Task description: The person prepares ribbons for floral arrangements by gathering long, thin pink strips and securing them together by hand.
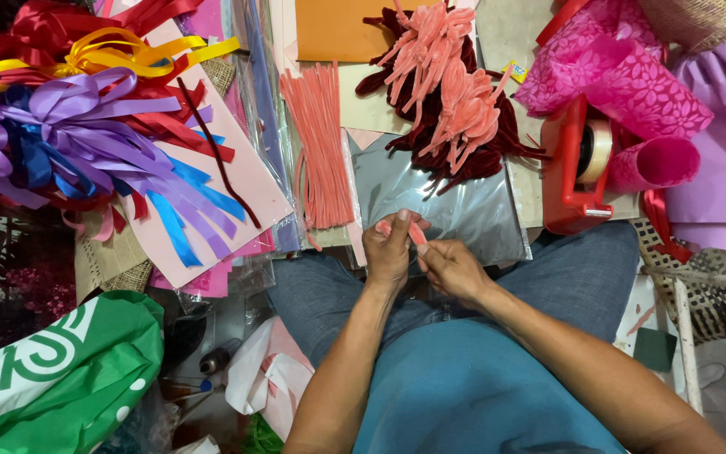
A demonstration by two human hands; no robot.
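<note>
My left hand (389, 250) and my right hand (449, 266) meet over my lap, both pinching a short pink pipe cleaner (416, 233) between the fingers. Just beyond the hands lies a shiny grey plastic sheet (472, 210). A bundle of straight pink pipe cleaners (323, 143) lies to the left of it. A heap of bent pink and dark red pipe cleaners (455, 101) sits farther back.
Purple, blue, red and yellow ribbons (69, 134) pile up at the left on pink card (245, 181). A red tape dispenser (577, 168) and pink patterned wrapping rolls (632, 80) stand at the right. A green and white bag (60, 370) lies at bottom left.
</note>
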